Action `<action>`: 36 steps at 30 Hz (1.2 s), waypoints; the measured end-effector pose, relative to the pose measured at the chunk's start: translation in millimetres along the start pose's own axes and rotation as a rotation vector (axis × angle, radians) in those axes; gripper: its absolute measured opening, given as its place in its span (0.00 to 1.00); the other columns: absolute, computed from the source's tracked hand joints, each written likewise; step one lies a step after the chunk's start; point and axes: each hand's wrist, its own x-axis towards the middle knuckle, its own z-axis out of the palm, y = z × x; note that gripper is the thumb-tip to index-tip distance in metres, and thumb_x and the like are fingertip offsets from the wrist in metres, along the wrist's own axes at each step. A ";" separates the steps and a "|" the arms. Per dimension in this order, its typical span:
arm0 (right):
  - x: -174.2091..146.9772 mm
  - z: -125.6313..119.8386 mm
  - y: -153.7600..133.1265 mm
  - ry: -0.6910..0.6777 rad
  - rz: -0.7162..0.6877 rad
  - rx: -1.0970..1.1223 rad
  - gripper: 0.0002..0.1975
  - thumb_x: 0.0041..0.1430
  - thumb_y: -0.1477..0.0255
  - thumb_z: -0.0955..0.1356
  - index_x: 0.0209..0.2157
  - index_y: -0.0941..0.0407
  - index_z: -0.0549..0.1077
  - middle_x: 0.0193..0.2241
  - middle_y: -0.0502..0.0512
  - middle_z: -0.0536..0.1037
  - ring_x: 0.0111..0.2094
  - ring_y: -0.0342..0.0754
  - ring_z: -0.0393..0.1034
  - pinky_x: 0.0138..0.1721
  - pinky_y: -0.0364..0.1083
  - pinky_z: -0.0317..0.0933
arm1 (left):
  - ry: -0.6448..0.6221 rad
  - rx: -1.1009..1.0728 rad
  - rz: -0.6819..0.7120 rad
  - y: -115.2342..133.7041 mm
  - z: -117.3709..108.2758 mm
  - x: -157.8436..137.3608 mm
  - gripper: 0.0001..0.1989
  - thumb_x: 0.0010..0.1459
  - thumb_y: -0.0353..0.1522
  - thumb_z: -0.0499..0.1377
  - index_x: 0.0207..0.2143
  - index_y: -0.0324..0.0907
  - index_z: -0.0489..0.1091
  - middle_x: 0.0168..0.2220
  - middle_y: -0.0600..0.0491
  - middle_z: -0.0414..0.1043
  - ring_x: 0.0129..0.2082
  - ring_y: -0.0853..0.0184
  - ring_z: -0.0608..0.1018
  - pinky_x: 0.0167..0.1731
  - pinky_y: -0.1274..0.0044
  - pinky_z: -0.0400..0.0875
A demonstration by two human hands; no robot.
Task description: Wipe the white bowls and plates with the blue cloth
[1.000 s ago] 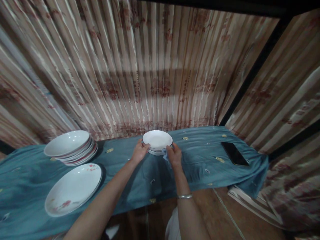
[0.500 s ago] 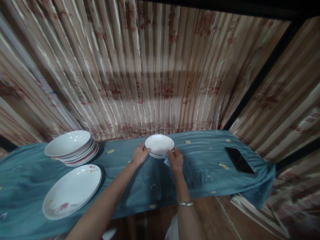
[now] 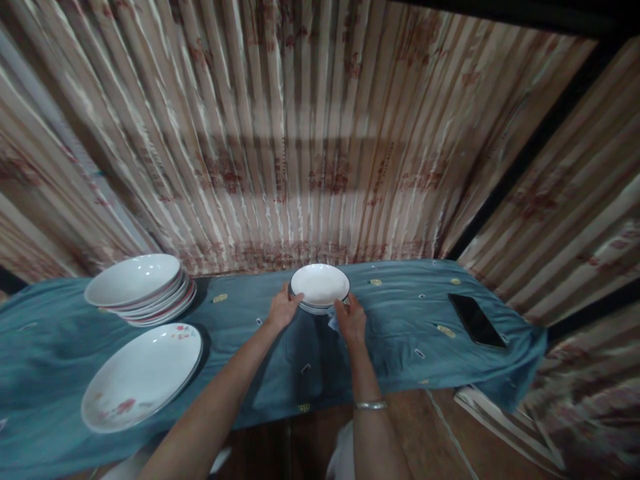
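Observation:
A small white plate (image 3: 320, 284) with a thin dark rim sits at the middle of the table, with at least one more white dish showing beneath its near edge. My left hand (image 3: 285, 308) grips its left side, thumb over the rim. On the opposite side my right hand (image 3: 351, 317) is closed on the rim as well. A pale bluish cloth (image 3: 333, 321) is tucked under the fingers of that right hand. The undersides of the fingers are hidden by the plate.
Left of my arms, a tall stack of white plates and bowls (image 3: 135, 280) stands behind large oval floral plates (image 3: 145, 380). A black phone (image 3: 476, 320) lies to the right on the teal tablecloth (image 3: 400, 353). Patterned curtains (image 3: 320, 167) hang behind; a dark post (image 3: 520, 160) slants at right.
Both hands keep hold of the dark-rimmed plate, which stays in nearly the same place. The view has shifted slightly; nothing else has visibly moved.

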 end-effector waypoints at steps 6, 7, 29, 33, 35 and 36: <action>-4.0 -15.3 6.9 0.067 0.023 0.032 0.34 0.56 0.55 0.63 0.55 0.66 0.67 0.37 0.69 0.80 0.42 0.60 0.73 0.40 0.50 0.63 | 0.020 -0.256 -0.041 -11.9 -12.0 -33.8 0.36 0.55 0.41 0.58 0.62 0.31 0.58 0.26 0.53 0.73 0.29 0.64 0.75 0.33 0.75 0.67; -6.0 -18.8 8.3 0.095 0.024 0.031 0.34 0.56 0.55 0.62 0.55 0.66 0.67 0.36 0.68 0.80 0.41 0.59 0.74 0.39 0.50 0.63 | 0.021 -0.309 -0.015 -17.9 -16.6 -44.6 0.35 0.55 0.41 0.57 0.62 0.33 0.58 0.28 0.54 0.73 0.29 0.65 0.75 0.34 0.75 0.68; -129.9 66.6 -77.1 -0.623 -0.354 0.361 0.20 0.55 0.66 0.65 0.48 0.57 0.75 0.25 0.50 0.77 0.26 0.44 0.68 0.31 0.42 0.62 | 0.858 -0.294 -0.318 -200.1 -200.4 -147.0 0.35 0.45 0.36 0.64 0.57 0.40 0.64 0.60 0.42 0.63 0.63 0.51 0.62 0.61 0.61 0.56; -160.4 105.4 -94.1 -0.959 -0.226 0.420 0.32 0.52 0.71 0.67 0.61 0.57 0.63 0.16 0.41 0.66 0.18 0.39 0.57 0.22 0.39 0.53 | 0.794 -0.515 -0.489 -212.9 -202.9 -143.3 0.33 0.46 0.31 0.61 0.57 0.38 0.62 0.59 0.41 0.65 0.61 0.52 0.65 0.58 0.60 0.61; -169.2 118.0 -99.8 -1.018 -0.173 0.427 0.35 0.52 0.72 0.67 0.63 0.57 0.60 0.15 0.40 0.64 0.18 0.39 0.55 0.20 0.38 0.50 | 0.729 -0.505 -0.512 -217.7 -201.9 -143.2 0.30 0.45 0.29 0.60 0.54 0.35 0.65 0.57 0.40 0.68 0.60 0.52 0.67 0.57 0.60 0.62; -172.7 123.2 -102.3 -1.032 -0.165 0.429 0.35 0.52 0.72 0.67 0.63 0.57 0.59 0.16 0.41 0.65 0.17 0.39 0.55 0.19 0.38 0.50 | 0.699 -0.485 -0.512 -220.8 -201.4 -143.5 0.29 0.44 0.29 0.60 0.52 0.35 0.67 0.54 0.40 0.70 0.58 0.51 0.69 0.57 0.60 0.63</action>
